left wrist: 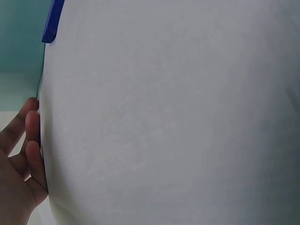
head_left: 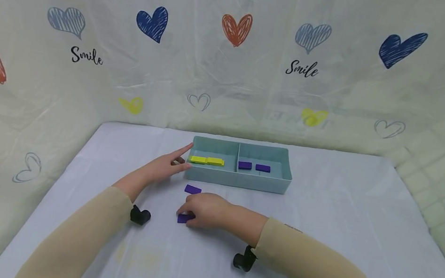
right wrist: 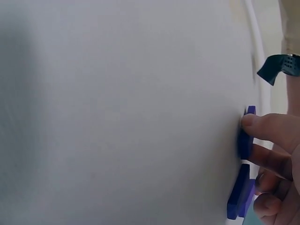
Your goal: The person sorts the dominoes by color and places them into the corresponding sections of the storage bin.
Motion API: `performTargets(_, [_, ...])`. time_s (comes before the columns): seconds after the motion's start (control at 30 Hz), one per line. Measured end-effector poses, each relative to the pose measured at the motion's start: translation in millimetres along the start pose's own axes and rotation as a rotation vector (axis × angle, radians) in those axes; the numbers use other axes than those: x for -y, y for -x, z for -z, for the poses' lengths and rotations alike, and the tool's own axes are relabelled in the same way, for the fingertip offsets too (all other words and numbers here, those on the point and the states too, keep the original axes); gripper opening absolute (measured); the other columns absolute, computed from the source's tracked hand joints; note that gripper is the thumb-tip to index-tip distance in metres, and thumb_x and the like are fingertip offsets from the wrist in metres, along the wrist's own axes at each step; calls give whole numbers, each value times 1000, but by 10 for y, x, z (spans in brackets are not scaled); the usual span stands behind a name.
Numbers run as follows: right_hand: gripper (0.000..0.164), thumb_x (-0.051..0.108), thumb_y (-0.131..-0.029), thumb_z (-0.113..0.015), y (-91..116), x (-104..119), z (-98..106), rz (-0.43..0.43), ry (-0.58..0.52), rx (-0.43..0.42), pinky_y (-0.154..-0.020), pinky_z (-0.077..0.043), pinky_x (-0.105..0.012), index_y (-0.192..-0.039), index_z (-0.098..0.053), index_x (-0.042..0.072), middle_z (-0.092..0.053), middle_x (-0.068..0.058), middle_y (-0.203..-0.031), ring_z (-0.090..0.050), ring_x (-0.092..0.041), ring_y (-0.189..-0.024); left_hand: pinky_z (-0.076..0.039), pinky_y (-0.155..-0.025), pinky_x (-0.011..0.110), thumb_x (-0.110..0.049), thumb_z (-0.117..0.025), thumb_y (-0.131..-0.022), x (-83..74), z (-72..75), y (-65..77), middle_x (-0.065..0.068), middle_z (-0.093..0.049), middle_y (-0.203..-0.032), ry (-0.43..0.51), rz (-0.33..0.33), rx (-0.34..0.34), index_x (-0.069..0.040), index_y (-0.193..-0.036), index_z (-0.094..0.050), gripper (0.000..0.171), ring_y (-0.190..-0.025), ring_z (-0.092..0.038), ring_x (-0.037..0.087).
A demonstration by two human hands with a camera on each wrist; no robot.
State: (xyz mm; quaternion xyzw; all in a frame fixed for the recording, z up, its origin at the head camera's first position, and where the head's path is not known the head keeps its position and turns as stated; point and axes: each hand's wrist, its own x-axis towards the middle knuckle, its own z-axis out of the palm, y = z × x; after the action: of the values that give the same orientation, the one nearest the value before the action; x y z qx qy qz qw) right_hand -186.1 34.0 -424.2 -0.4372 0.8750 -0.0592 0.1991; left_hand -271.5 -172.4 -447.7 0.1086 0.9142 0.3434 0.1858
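Observation:
My right hand point(head_left: 209, 210) is low over the table, pinching a purple block point(head_left: 184, 219) between thumb and fingertips. In the right wrist view the thumb lies against one face of this block point(right wrist: 244, 144). Just beyond the knuckles lies a second purple block point(head_left: 192, 189), between that hand and the light teal two-compartment box point(head_left: 238, 180). My left hand point(head_left: 162, 167) touches the box's left end, its index finger stretched along the side and its thumb at the front corner. In the left wrist view its fingertips sit beside the teal wall point(left wrist: 18, 61).
Yellow blocks point(head_left: 206, 160) lie in the box's left compartment, and purple blocks point(head_left: 245, 165) lie in the right one. A divider point(head_left: 238, 158) separates them. White cloth covers the table point(head_left: 338, 198); behind it hangs a heart-printed curtain point(head_left: 256, 82).

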Motion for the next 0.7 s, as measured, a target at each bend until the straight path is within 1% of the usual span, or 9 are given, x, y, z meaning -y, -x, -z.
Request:
performTargets(0.17, [35, 28, -91, -74, 77, -43, 72, 21, -30, -41, -80, -48, -19, -125, -71, 31, -64, 12, -103, -56, -2, -90, -47, -94, 50, -67, -52, -92, 10, 2, -3, 10, -52, -140, -5, -7, -3, -60, -151, -7, 74, -117, -56, 30])
performTargets(0.37, [35, 27, -91, -73, 177, -139, 151, 41, -38, -95, -79, -48, -17, -126, -71, 30, -63, 12, -103, -54, -2, -88, -46, -96, 51, -66, -51, -93, -3, 17, 3, 10, -52, -140, -9, -19, -7, -59, -151, -7, 73, -121, -55, 31])
performTargets(0.57, [35, 26, -92, -72, 313, -210, 285, -11, -85, -109, -81, -50, -21, -126, -70, 30, -63, 9, -109, -58, -6, -95, -47, -95, 51, -65, -51, -94, -10, 16, 5, 11, -52, -140, -21, -26, -10, -58, -152, -7, 73, -123, -54, 32])
performTargets(0.67, [34, 26, -92, -72, 385, -253, 361, -40, -103, -120, -81, -50, -22, -126, -70, 29, -63, 9, -109, -60, -9, -97, -47, -96, 51, -63, -51, -95, -1, 5, 3, 12, -52, -140, -17, -23, -10, -59, -152, -7, 72, -123, -53, 33])
performTargets(0.7, [34, 25, -92, -72, 408, -268, 387, -45, -111, -129, -79, -50, -22, -126, -71, 29, -62, 9, -107, -60, -10, -96, -47, -96, 52, -63, -51, -95, 5, 4, 7, 12, -52, -140, -16, -18, -10, -59, -152, -7, 72, -123, -53, 33])
